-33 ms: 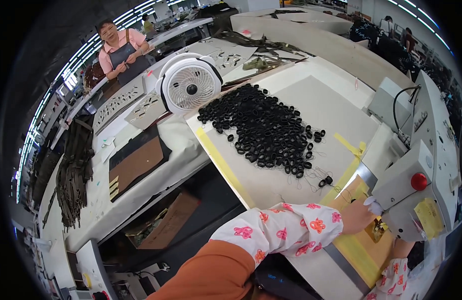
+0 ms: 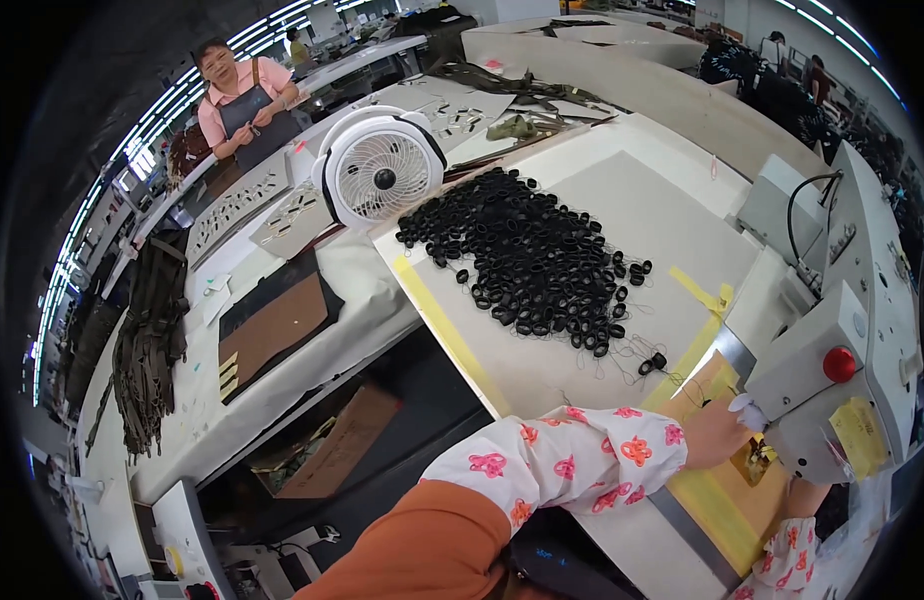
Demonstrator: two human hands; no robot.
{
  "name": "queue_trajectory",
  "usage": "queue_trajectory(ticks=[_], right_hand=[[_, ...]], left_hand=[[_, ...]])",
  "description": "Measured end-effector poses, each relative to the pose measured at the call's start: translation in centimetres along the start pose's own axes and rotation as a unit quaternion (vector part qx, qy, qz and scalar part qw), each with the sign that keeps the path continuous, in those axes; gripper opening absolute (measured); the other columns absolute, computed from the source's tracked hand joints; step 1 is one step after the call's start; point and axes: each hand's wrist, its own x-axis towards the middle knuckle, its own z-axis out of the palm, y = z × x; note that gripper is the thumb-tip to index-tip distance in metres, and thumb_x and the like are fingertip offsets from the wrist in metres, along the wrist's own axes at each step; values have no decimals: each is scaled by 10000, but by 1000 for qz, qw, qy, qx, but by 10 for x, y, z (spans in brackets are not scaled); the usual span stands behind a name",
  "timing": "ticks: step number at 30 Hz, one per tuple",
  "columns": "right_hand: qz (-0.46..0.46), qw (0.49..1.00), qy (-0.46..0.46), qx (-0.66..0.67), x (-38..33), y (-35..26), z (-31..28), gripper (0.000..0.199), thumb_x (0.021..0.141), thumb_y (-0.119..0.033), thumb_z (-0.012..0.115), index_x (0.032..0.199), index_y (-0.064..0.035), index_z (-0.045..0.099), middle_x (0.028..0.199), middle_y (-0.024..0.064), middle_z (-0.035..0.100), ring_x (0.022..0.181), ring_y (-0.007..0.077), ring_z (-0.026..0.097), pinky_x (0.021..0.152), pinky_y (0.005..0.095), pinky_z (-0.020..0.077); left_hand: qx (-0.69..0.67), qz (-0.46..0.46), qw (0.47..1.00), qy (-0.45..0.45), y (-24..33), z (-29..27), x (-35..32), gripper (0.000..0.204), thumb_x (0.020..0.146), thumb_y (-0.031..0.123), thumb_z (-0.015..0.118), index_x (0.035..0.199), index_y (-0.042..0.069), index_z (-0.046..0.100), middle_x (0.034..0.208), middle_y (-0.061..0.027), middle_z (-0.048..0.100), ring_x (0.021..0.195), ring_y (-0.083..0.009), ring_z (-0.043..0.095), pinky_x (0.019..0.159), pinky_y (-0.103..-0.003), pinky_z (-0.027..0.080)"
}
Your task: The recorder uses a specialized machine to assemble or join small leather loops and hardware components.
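My left hand [image 2: 715, 436], in a white sleeve cover with pink and orange flowers, reaches to the sewing area of a white sewing machine [image 2: 804, 372]. Its fingers are bent together at the machine head; what they grip, if anything, is hidden. A small black loop [image 2: 706, 403] with a thread end shows beside the knuckles. My right hand [image 2: 806, 494] is at the near side of the machine head, its fingers hidden behind it. Below both hands lies a work plate [image 2: 717, 505] covered with yellow tape. A large pile of small black loops [image 2: 527, 250] with loose threads lies on the table beyond.
A white fan [image 2: 384, 178] stands behind the pile. Left of it, brown and black sheets [image 2: 272, 335] and dark straps [image 2: 147, 350] lie on another table. A cardboard box [image 2: 337, 445] is below. A co-worker in an apron [image 2: 247, 105] stands at the far left.
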Motion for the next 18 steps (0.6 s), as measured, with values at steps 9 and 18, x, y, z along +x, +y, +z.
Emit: queue_trajectory(ticks=[9, 18], right_hand=[[71, 993, -93, -33, 13, -20, -21, 264, 760, -70, 526, 1011, 8, 555, 1038, 161, 563, 1019, 337, 488, 870, 367, 383], [66, 976, 67, 198, 16, -57, -42, 166, 738, -1, 542, 901, 29, 563, 932, 160, 576, 819, 271, 562, 716, 316, 435]], left_hand=[[193, -32, 970, -144, -2, -3, 3, 209, 839, 181, 434, 979, 67, 539, 833, -132, 552, 757, -335, 537, 649, -382, 451], [257, 110, 958, -66, 12, 10, -16, 205, 713, 70, 507, 914, 29, 491, 674, -122, 539, 670, -294, 552, 543, -383, 419]])
